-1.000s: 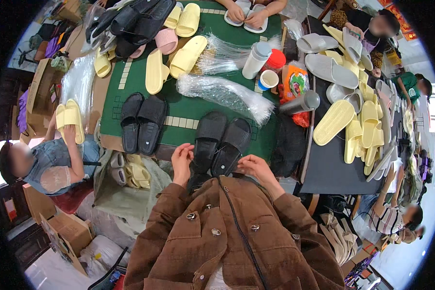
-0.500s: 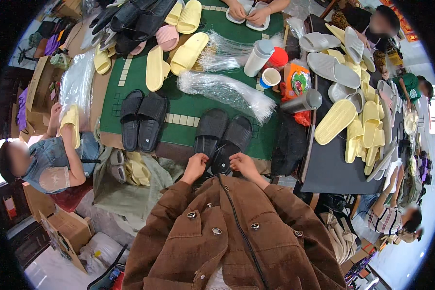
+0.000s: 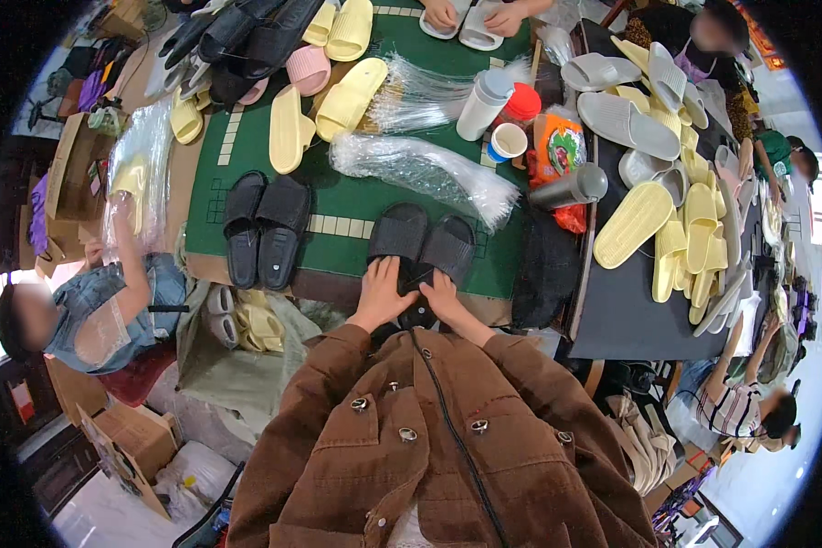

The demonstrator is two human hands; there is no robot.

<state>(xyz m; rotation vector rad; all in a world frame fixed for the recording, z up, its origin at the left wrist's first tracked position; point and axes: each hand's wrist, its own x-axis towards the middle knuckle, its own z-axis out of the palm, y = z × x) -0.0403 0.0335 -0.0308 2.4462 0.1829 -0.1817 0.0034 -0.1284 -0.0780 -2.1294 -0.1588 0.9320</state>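
Observation:
A pair of black ribbed slippers, the left slipper (image 3: pixel 398 236) and the right slipper (image 3: pixel 450 247), lies side by side at the table's near edge with the heels toward me. My left hand (image 3: pixel 382 292) is closed on the left slipper, fingers curled over its footbed. My right hand (image 3: pixel 443 300) grips the inner side of the right slipper. Both thumbs meet between the two slippers; any thin thing pinched there is too small to make out. Just beyond lies a bundle of clear plastic strips (image 3: pixel 420 173). Another black slipper pair (image 3: pixel 267 228) rests to the left.
Yellow slippers (image 3: pixel 351 96) and a black slipper pile fill the far left. A grey bottle (image 3: pixel 486 105), paper cup (image 3: pixel 507 142) and dark tumbler (image 3: pixel 571 187) stand right. The black side table (image 3: pixel 603 315) carries grey and yellow slippers. Co-workers sit around; one bags a yellow slipper.
My hands have come together and forward onto the slippers, from apart at their heels. The co-worker at left has moved a yellow slipper into a clear bag.

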